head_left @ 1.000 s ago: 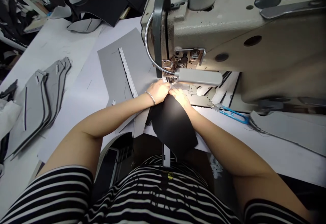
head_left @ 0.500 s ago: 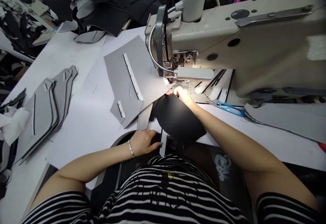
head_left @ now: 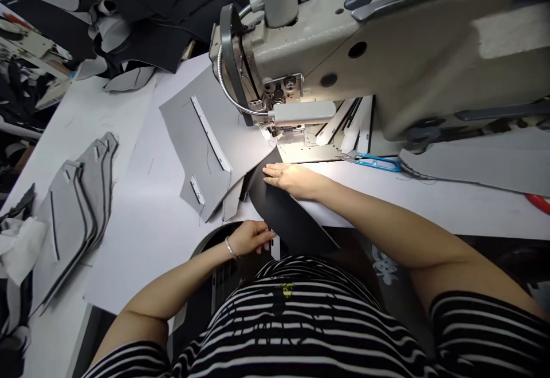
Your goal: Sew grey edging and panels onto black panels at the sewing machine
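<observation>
Draped over the near edge of the tabletop (head_left: pixel 129 240), close to the sewing machine (head_left: pixel 326 51): black panel (head_left: pixel 286 212), pressed flat under the open right hand (head_left: pixel 292 179), seemingly to keep it smooth, with the left hand (head_left: pixel 251 237) curled at its near edge, grip unclear.

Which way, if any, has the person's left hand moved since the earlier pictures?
Yes: the left hand has drawn back from the sewing machine head toward the person's body, and now sits by the near end of the black panel.
</observation>
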A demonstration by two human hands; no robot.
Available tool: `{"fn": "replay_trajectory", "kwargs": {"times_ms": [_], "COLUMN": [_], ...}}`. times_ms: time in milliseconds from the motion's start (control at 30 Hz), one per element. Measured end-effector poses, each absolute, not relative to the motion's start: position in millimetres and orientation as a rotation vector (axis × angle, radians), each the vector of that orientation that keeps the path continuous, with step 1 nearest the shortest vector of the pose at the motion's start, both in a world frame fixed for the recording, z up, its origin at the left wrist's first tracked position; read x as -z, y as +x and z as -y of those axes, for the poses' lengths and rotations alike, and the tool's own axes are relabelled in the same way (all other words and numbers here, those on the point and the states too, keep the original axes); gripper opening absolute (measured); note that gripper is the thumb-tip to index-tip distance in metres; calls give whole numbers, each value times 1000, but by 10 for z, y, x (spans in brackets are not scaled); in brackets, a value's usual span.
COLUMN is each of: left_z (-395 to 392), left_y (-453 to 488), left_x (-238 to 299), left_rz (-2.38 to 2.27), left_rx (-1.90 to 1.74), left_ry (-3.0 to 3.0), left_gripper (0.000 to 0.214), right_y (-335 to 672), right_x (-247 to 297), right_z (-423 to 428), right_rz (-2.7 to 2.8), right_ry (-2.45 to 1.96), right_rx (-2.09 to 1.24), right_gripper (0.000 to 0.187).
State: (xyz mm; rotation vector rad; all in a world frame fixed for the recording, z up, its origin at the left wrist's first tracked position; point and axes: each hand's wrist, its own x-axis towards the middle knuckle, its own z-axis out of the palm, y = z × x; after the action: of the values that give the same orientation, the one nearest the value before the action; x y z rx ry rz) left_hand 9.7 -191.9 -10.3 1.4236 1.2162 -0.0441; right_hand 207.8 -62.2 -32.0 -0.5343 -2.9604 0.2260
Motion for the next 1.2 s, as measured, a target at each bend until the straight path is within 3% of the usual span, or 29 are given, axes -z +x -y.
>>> {"fn": "replay_trajectory", "kwargs": {"times_ms": [67, 167, 233, 333, 500, 800, 1200], "left_z": [1739, 1409, 1202, 966, 764, 456, 321], "left_y": [8, -77, -75, -30, -91, -239, 248], "left_x": [-163, -495, -564, -470, -347, -642, -692], "left_rz": [-1133, -1368, -1579, -1654, -1509, -1117, -1134], "left_rx": [157, -19, -73, 147, 283, 427, 617], "left_ry": [1738, 2340, 2641, 2858, 2946, 2712, 2535], "left_gripper": [36, 27, 24, 29, 32, 43, 40], "right_y": [2067, 2070, 2069, 2062, 2059, 2058, 2103], "right_x": [333, 316, 274, 198, 136, 166, 216], "right_z": [644, 681, 705, 728, 735, 690, 496], "right_rz": [2953, 2937, 2931, 2942, 2954, 2961, 2862], "right_ry": [-560, -593, -625, -661, -685, -689, -664], "right_rx": [-220, -219, -242, -271, -295, -368, -533], "right_gripper": [49, 49, 48, 47, 43, 46, 41]}}
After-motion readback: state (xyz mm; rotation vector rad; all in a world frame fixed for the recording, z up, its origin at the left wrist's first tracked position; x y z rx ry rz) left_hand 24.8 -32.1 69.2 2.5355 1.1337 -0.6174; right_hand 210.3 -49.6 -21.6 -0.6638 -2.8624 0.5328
